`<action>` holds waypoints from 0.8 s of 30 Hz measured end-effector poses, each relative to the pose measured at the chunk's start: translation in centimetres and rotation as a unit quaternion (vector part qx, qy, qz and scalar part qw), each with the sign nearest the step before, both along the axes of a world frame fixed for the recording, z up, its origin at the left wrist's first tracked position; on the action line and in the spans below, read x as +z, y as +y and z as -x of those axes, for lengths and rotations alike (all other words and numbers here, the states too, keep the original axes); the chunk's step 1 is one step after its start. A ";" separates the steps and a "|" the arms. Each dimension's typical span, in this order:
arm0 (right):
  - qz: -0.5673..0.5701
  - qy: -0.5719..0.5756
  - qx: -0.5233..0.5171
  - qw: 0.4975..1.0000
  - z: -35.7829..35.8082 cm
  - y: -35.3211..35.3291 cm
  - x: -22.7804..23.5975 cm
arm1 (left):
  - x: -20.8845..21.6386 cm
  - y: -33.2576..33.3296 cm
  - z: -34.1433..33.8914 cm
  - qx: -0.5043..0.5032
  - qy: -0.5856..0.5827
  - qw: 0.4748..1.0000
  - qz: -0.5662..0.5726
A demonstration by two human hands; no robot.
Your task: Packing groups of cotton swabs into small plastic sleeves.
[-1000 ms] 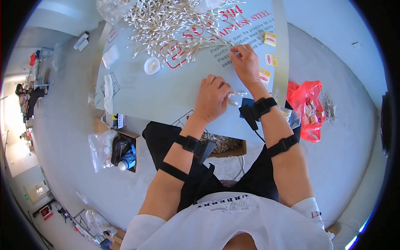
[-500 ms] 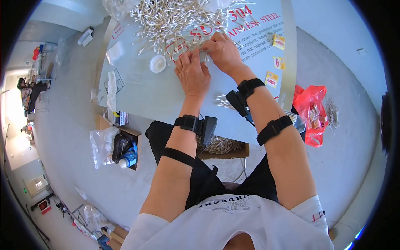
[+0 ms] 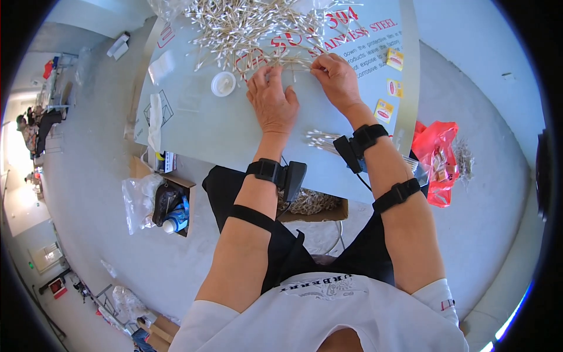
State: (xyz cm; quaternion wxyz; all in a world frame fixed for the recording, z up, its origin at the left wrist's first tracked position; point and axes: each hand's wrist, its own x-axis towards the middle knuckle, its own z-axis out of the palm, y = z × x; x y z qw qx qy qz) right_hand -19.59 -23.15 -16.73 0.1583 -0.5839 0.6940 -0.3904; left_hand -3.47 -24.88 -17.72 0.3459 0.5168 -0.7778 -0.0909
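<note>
White shirt: soft cotton (image 3: pixel 319 308) fills the spot nearest me, black trousers (image 3: pixel 287 252) creasing beneath it.
Forearms: bare, ringed with black fabric straps (image 3: pixel 252 217); a boxy black device (image 3: pixel 292 180) sits by the left wrist.
Carton by the knees: brown cardboard (image 3: pixel 316 216), heaped with thin, pale sticks (image 3: pixel 314 202).
Worktop: a smooth grey-blue sheet (image 3: pixel 199 132) with red and black print.
Small bundle: loose cotton swabs (image 3: pixel 319 139), slim with rounded white tips, just left of the right wrist.
Hands: apart, both at the pile's near edge. The left hand (image 3: pixel 272 101) has bent fingers by the sticks, its thumb held away; the right hand (image 3: pixel 338 81) draws thumb and fingertips together by the stick ends, though I can't tell whether it grips one.
Round tub: shallow white plastic (image 3: pixel 223 84), left of the left hand.
Yellow cards: small, flat rectangles (image 3: pixel 394 59) along the right edge.
Swab pile: a bristly, criss-crossed heap (image 3: pixel 246 29) on the worktop's far side.
Red bag: thin, crumpled plastic (image 3: pixel 434 141) on the floor to the right.
</note>
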 end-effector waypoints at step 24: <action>-0.042 0.122 0.095 0.987 1.9 8.0 1.6 | 0.3 0.4 0.3 -0.083 -0.035 0.995 0.036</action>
